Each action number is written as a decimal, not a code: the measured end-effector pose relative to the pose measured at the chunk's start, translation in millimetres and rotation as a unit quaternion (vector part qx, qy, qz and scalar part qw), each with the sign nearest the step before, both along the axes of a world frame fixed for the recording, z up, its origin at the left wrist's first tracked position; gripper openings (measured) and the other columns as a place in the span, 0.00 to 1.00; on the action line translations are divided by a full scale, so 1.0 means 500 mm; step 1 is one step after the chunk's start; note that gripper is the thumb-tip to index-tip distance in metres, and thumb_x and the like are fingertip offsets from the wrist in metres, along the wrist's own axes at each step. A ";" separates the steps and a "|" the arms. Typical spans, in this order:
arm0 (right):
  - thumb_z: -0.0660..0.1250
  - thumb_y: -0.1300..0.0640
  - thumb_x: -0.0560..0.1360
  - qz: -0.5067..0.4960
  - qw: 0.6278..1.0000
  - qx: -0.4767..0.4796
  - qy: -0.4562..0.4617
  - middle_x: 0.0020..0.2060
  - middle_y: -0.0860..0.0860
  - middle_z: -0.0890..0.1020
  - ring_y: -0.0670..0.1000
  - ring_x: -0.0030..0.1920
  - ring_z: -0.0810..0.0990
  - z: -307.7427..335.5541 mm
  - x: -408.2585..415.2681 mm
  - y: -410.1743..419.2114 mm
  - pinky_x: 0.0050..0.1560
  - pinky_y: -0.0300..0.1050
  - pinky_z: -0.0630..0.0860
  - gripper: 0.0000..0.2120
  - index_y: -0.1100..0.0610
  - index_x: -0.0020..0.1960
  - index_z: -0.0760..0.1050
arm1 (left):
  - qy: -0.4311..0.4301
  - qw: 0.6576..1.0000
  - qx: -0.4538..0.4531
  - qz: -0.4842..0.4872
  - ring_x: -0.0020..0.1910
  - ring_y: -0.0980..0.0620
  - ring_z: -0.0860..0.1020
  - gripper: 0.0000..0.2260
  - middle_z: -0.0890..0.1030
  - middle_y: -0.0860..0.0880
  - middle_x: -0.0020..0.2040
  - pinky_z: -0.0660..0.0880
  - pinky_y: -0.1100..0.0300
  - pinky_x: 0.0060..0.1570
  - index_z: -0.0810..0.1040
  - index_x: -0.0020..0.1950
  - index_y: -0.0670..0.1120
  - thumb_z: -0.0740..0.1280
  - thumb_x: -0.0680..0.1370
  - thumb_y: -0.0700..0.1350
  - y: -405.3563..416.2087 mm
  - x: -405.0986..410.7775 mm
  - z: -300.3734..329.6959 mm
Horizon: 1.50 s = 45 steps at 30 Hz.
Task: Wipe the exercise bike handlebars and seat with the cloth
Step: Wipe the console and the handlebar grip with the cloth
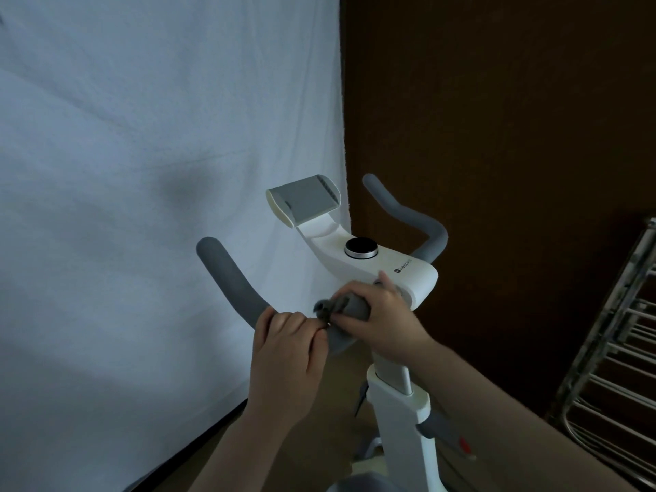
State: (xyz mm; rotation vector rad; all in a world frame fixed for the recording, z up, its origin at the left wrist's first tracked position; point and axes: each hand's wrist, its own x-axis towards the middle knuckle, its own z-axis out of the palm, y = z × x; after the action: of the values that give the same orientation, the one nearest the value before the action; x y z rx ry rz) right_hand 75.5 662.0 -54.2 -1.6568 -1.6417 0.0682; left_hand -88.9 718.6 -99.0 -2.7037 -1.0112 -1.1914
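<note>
From the head camera, I see my left hand (284, 353) curled round the grey left handlebar (230, 278) of the white exercise bike (397, 403), fingers pressed together. Just beside it my right hand (383, 321) grips the bar with the grey cloth (330, 308) bunched under its curled fingers. A corner of the seat (358, 482) shows at the bottom edge.

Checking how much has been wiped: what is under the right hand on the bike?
The right hand grips a grey cloth wrapped round the left handlebar by the console. The foam beneath is hidden.
</note>
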 end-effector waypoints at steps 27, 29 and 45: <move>0.68 0.54 0.76 -0.292 0.774 0.155 0.539 0.55 0.49 0.67 0.52 0.57 0.73 -0.062 -0.067 0.017 0.58 0.53 0.76 0.17 0.49 0.60 0.63 | -0.001 1.000 0.000 0.012 0.44 0.54 0.75 0.17 0.78 0.57 0.40 0.62 0.54 0.62 0.80 0.45 0.51 0.52 0.79 0.50 -0.006 0.006 0.006; 0.68 0.55 0.76 -0.328 0.761 0.163 0.536 0.56 0.50 0.66 0.53 0.58 0.72 -0.058 -0.049 0.026 0.57 0.50 0.75 0.18 0.51 0.61 0.64 | 0.003 1.000 -0.001 0.011 0.44 0.54 0.73 0.16 0.76 0.58 0.40 0.62 0.54 0.62 0.79 0.45 0.51 0.52 0.79 0.50 -0.005 0.004 0.005; 0.74 0.48 0.69 -0.298 0.933 0.123 0.162 0.54 0.47 0.76 0.47 0.56 0.69 -0.053 -0.001 0.006 0.59 0.52 0.73 0.19 0.50 0.57 0.77 | 0.001 1.000 0.005 0.002 0.44 0.54 0.75 0.18 0.79 0.56 0.40 0.63 0.54 0.62 0.80 0.45 0.50 0.51 0.80 0.51 -0.003 0.001 0.006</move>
State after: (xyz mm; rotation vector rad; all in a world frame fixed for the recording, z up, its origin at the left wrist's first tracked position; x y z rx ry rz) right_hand 74.8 664.9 -80.8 -1.7643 -0.8213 -0.1554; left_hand -88.6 716.9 -96.2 -2.6931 -1.0080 -1.1890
